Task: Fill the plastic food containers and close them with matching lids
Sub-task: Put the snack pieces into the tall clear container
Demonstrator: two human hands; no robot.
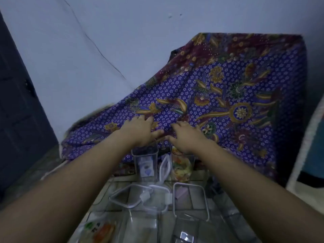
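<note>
Head view, dim light. A batik cloth (219, 95), purple with floral motifs, drapes a bulky form against the pale wall (105, 41); what it covers is hidden. A dark door (15, 111) stands at far left. Both forearms reach forward over a tiled surface (192, 202). The left hand (140, 130) and right hand (184, 135) lie palm-down on the cloth, fingers spread, grasping nothing, thumbs nearly touching.

Just below the hands stand two tall clear containers. The left container (145, 163) appears empty and bears a label with a blue heart. The right container (180, 165) holds yellow and orange pieces, too blurred to identify; its rim is partly hidden by the right wrist. A white-rimmed lid (164, 167) stands on edge between them.

Nearer the camera lie a square lid (129, 197) and, touching it, a second lid (161, 195); beside these sits an open container (191, 200). A snack packet (100, 232) at lower left is cut off by the frame. More clear plastic along the bottom edge is hard to make out.
</note>
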